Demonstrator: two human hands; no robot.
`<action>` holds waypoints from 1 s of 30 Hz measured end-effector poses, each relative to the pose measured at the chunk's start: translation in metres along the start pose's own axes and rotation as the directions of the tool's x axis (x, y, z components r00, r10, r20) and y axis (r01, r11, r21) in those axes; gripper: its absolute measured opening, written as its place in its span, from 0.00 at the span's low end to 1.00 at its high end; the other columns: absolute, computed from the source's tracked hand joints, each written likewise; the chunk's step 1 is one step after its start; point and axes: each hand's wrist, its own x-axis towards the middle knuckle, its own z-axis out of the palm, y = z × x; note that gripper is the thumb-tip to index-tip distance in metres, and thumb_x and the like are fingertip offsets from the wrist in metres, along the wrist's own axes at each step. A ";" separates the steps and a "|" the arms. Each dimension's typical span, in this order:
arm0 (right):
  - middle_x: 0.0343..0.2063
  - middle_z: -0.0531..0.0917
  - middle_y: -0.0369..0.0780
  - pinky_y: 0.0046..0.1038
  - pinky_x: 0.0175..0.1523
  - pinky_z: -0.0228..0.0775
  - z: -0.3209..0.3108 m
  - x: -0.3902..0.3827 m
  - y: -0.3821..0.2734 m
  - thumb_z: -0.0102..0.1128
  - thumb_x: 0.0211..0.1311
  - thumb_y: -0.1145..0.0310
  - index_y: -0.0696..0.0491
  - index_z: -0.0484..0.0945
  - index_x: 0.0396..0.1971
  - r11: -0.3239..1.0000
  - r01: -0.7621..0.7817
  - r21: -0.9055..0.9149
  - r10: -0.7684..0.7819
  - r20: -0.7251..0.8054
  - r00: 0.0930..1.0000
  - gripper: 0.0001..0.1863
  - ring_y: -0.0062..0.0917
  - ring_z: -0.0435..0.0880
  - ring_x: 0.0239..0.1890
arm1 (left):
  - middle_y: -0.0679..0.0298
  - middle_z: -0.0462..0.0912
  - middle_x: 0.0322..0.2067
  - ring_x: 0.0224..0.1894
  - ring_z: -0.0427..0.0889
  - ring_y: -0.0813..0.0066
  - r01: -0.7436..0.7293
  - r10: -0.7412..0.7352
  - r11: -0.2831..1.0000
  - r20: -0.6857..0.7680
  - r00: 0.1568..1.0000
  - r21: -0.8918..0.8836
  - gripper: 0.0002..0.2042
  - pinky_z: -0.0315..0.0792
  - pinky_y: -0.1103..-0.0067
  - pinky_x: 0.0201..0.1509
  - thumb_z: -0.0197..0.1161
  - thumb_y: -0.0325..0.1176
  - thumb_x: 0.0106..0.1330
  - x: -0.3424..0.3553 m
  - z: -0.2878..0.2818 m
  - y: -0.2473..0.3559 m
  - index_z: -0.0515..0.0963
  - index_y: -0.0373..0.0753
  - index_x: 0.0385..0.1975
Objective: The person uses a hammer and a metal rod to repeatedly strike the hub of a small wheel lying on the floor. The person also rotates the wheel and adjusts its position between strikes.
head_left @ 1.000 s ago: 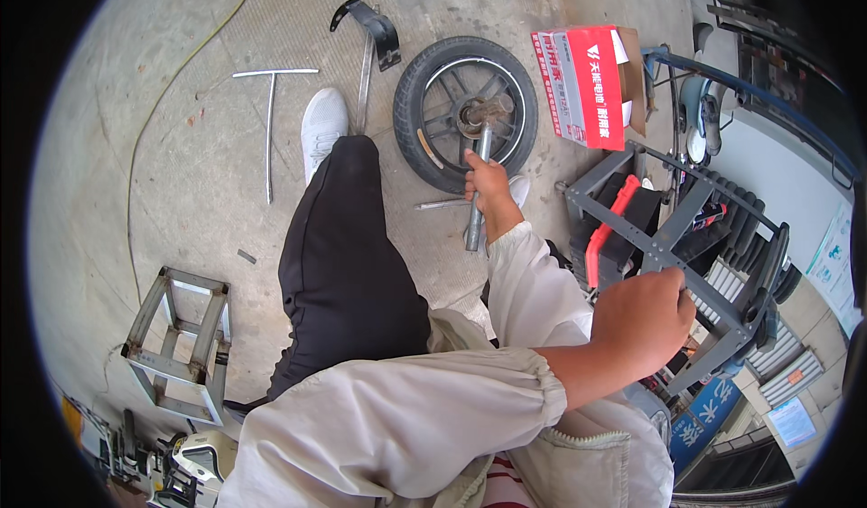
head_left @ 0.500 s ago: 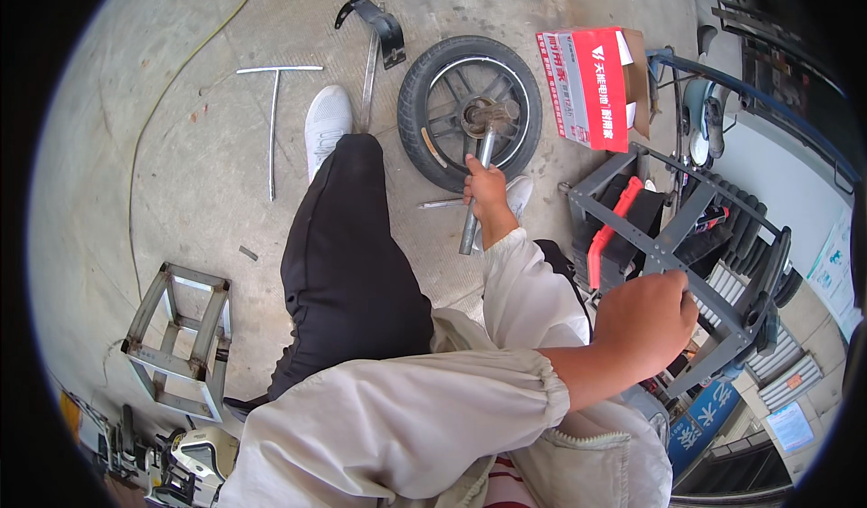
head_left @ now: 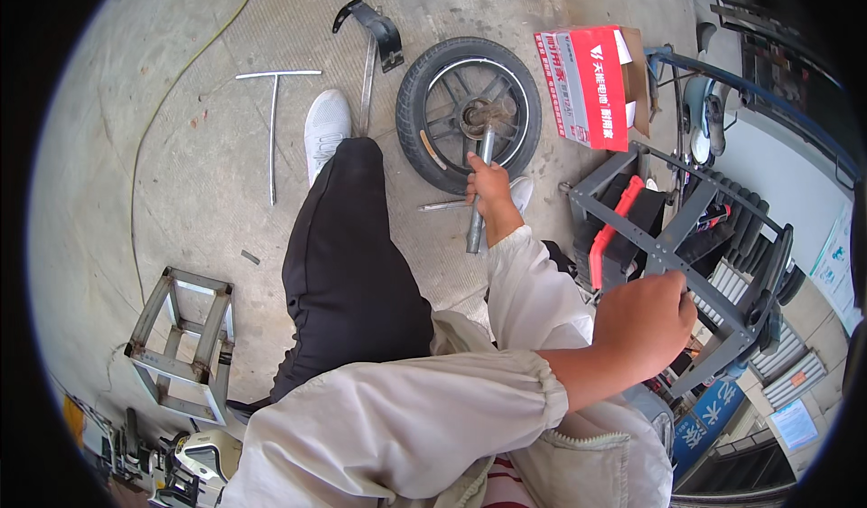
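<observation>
My right hand (head_left: 489, 187) is wrapped round the metal handle of a hammer (head_left: 476, 228). The hammer's head is smeared by motion over the hub of a spoked wheel with a black tyre (head_left: 421, 138). That wheel lies flat on the floor by my feet. Whether the head touches the hub I cannot tell. My left forearm crosses over my right sleeve. At its end my left hand (head_left: 646, 323) is closed in a fist, in front of a grey metal frame (head_left: 664, 255); what its fingers hold, if anything, is hidden.
Left of the wheel lie a T-shaped metal bar (head_left: 275, 138) and a black curved bracket (head_left: 384, 34). A flat metal bar (head_left: 442, 205) pokes out beside my right shoe. A red carton (head_left: 601, 88) stands right of the wheel. A metal stool frame (head_left: 167, 363) stands lower left.
The hammer head has turned blurry over the hub, and the handle's lower end has shifted slightly right with my right hand. My left fist has stayed in nearly the same place.
</observation>
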 end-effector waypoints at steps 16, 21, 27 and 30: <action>0.11 0.67 0.34 0.26 0.10 0.51 0.009 -0.001 0.020 0.63 0.61 0.61 0.51 0.67 0.28 0.997 0.025 0.079 -0.024 -0.021 0.999 0.15 0.20 0.62 0.07 | 0.55 0.80 0.22 0.25 0.80 0.54 0.001 -0.001 1.000 -0.004 1.000 0.016 0.09 0.72 0.64 0.30 0.56 0.34 0.63 0.001 0.002 -0.002 0.77 0.36 0.28; 0.11 0.67 0.34 0.27 0.10 0.50 0.004 -0.003 0.016 0.64 0.60 0.61 0.52 0.66 0.26 0.993 0.037 0.115 -0.036 -0.012 0.999 0.15 0.20 0.62 0.06 | 0.55 0.81 0.22 0.25 0.80 0.54 0.011 -0.011 1.000 0.017 1.000 0.027 0.09 0.73 0.64 0.30 0.56 0.34 0.63 0.002 0.002 -0.001 0.77 0.36 0.27; 0.10 0.66 0.34 0.26 0.09 0.50 0.007 0.001 0.022 0.64 0.61 0.61 0.52 0.66 0.26 0.995 0.063 0.079 -0.060 -0.035 0.998 0.16 0.19 0.61 0.06 | 0.55 0.80 0.21 0.24 0.80 0.54 0.007 -0.007 1.000 -0.004 1.000 0.017 0.09 0.72 0.64 0.30 0.56 0.34 0.63 0.002 0.005 -0.004 0.77 0.36 0.27; 0.10 0.65 0.33 0.26 0.09 0.50 0.008 0.000 0.024 0.63 0.61 0.61 0.52 0.66 0.26 0.990 0.080 0.120 -0.073 -0.065 0.995 0.15 0.19 0.61 0.06 | 0.55 0.80 0.21 0.24 0.80 0.54 0.019 -0.020 0.999 0.012 1.000 0.028 0.09 0.72 0.64 0.30 0.56 0.34 0.63 0.002 0.004 -0.003 0.77 0.36 0.27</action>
